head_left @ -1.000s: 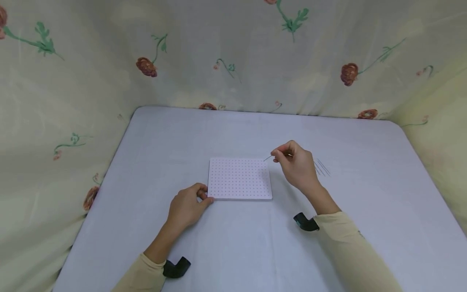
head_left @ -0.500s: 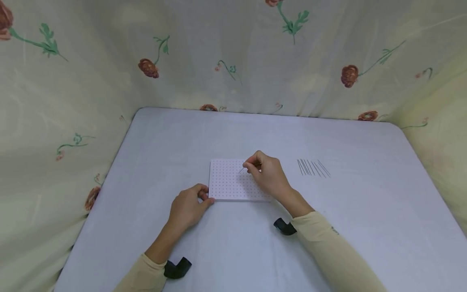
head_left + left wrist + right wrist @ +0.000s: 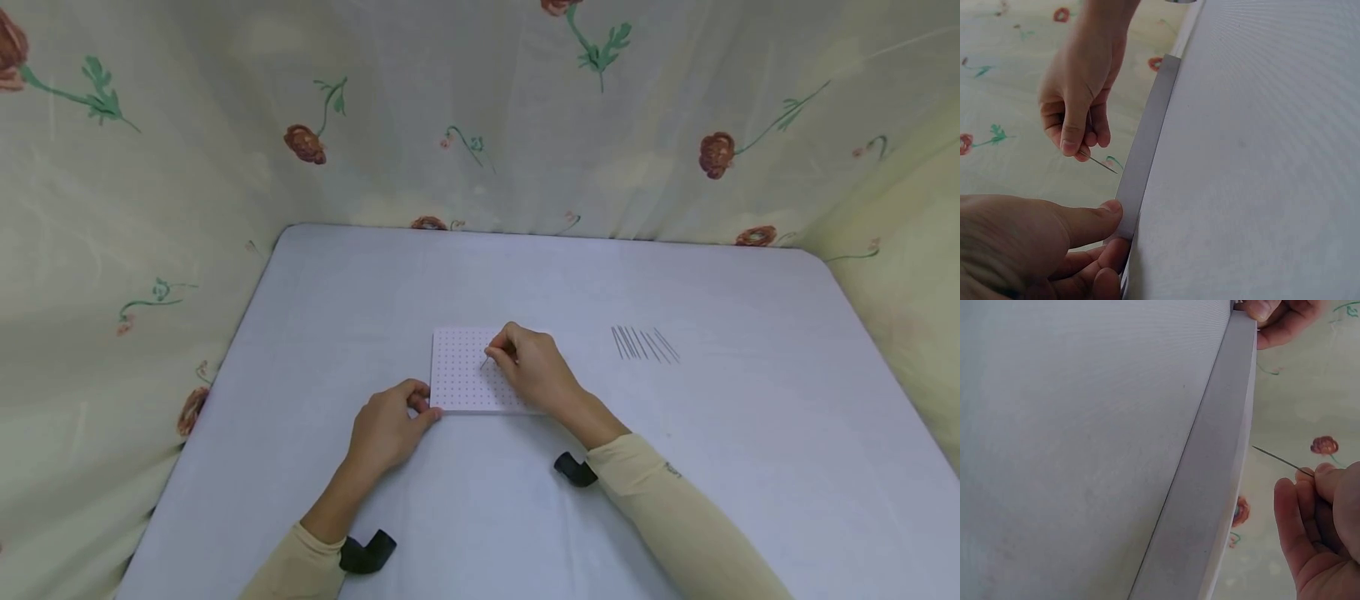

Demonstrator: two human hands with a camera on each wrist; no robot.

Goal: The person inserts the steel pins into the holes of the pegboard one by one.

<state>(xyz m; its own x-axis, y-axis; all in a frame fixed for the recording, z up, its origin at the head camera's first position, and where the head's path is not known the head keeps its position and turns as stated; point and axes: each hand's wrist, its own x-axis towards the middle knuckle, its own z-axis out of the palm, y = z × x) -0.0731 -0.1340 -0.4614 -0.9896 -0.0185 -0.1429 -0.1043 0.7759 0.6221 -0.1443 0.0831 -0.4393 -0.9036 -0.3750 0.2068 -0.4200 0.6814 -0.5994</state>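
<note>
A white board (image 3: 456, 379) dotted with rows of small holes lies flat on the table. My left hand (image 3: 390, 423) grips its near left corner, thumb along the front edge and fingers at the left side. Over the middle of the board, my right hand (image 3: 534, 368) pinches a thin metal needle-like pin (image 3: 484, 362) between thumb and fingertips. In the right wrist view the pin (image 3: 1282, 460) slants toward the board, its tip close over the top face. The left wrist view shows the left thumb (image 3: 1094, 224) pressed on the board's edge (image 3: 1147, 144).
Several similar thin pins (image 3: 643, 344) lie in a loose row on the white table (image 3: 750, 375), right of the board. Black curved pieces (image 3: 367, 552) sit at both wrists by the sleeves. A flowered curtain (image 3: 525, 125) hangs behind and beside the table.
My right hand has carried the pin leftward and nearer, from the board's far right corner to over its middle, uncovering the row of pins. The left hand stays at the corner.
</note>
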